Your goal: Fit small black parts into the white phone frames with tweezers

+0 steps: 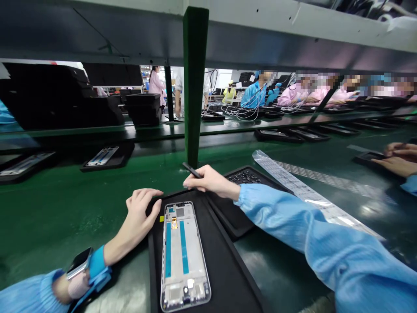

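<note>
A silver phone frame (192,256) with two blue strips and a small gold flex part near its top lies in a black tray (224,261). My left hand (140,213) rests at the tray's upper left edge, fingers apart and holding nothing, beside a small yellow tab (162,218). Above the tray's top edge, my right hand (208,180) is closed around a thin black pen-like tool (192,170), whose back end points up and left. Its working tip is hidden by my fingers. Partly under my right forearm is a second black tray (224,213) holding many small dark parts.
Clear plastic strips (299,189) lie to the right of the trays. A green post (195,87) stands straight ahead under a low shelf. More trays with phone frames (103,156) sit further back. Another person's hands (399,158) are at the far right.
</note>
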Motion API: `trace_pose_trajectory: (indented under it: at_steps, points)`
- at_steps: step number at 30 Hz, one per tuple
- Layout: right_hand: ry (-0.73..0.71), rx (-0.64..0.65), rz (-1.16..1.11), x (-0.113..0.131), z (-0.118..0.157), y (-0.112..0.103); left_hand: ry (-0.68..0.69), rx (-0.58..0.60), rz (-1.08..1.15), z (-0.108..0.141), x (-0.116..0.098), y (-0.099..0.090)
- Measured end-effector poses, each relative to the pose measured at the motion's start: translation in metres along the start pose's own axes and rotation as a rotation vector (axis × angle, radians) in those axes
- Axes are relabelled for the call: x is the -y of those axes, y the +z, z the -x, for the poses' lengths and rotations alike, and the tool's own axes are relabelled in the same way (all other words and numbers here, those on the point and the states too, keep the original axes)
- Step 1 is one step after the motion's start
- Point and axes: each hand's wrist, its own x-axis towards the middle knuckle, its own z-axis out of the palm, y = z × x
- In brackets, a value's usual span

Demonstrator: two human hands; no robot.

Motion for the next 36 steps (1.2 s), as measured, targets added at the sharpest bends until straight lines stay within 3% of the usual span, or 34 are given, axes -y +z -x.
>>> trace_pose_trajectory:
  at_steps: [3, 8, 14, 25, 31, 36]
  points:
    - [-0.010, 0.138, -0.182, 0.011, -0.005, 0.034, 0.043, 0.062, 0.058, 0.001, -0.003, -0.001]
    - [-0.010, 0.135, -0.198, 0.017, 0.006, 0.059, 0.125, 0.082, 0.172, 0.004, -0.001, 0.001]
    - [-0.060, 0.115, -0.036, 0.024, 0.011, 0.055, 0.159, 0.062, 0.217, 0.002, -0.003, -0.002]
    - [-0.330, 0.023, 0.278, 0.030, 0.015, 0.056, 0.124, 0.083, 0.164, 0.002, -0.001, -0.004]
    - [-0.232, 0.006, 0.233, 0.032, 0.014, 0.051, 0.040, 0.142, 0.226, -0.002, -0.004, -0.004]
    - [-0.093, 0.044, 0.272, 0.026, 0.014, 0.050, 0.063, 0.220, 0.183, -0.003, -0.005, -0.002]
